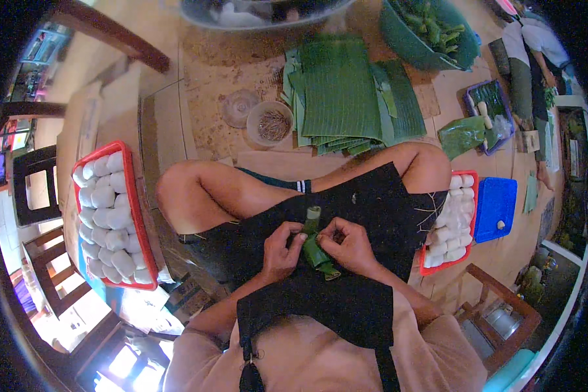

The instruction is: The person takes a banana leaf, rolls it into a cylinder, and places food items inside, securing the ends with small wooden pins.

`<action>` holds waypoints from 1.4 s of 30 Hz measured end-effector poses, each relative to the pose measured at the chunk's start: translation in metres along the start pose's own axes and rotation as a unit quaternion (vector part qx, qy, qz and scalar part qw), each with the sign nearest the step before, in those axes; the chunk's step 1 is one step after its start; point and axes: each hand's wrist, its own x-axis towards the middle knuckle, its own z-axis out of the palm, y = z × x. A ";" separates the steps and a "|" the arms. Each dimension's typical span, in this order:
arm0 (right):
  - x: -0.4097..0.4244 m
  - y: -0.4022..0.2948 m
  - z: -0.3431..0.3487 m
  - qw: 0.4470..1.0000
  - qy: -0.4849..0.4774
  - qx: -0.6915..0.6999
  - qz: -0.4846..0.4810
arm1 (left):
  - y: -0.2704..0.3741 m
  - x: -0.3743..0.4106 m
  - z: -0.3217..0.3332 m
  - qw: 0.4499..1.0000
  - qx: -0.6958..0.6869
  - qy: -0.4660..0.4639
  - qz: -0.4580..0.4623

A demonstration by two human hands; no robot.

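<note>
Over the black apron (372,206) on my lap, both hands hold a rolled banana-leaf packet (314,251). Its upper end is a narrow pale green tube, and the lower end is folded flat. My left hand (283,250) grips the packet's left side between thumb and fingers. On the other side, my right hand (348,246) pinches it near the middle; whether a small pin sits in those fingertips is too fine to see. Beyond my crossed legs stand a bowl of short thin sticks (273,125) and a stack of cut banana leaves (340,93).
Red trays of white oblong pieces flank me, one on the left (139,215) and one on the right (473,215). Past the latter lies a blue tray (495,206). A purple-rimmed tray (507,110) and a green basin of leaf packets (406,41) stand farther off. Another person (539,44) is at upper right.
</note>
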 end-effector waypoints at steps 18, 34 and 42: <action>0.010 0.007 -0.024 0.981 -0.068 -0.096 -0.154 | -0.002 0.043 -0.033 0.965 -0.013 -0.245 0.093; 0.013 0.016 -0.019 0.969 -0.110 -0.067 -0.212 | 0.004 0.058 -0.030 0.938 -0.052 -0.302 0.161; 0.010 0.019 -0.013 0.967 -0.083 -0.061 -0.232 | -0.007 0.050 -0.020 0.948 -0.080 -0.296 0.082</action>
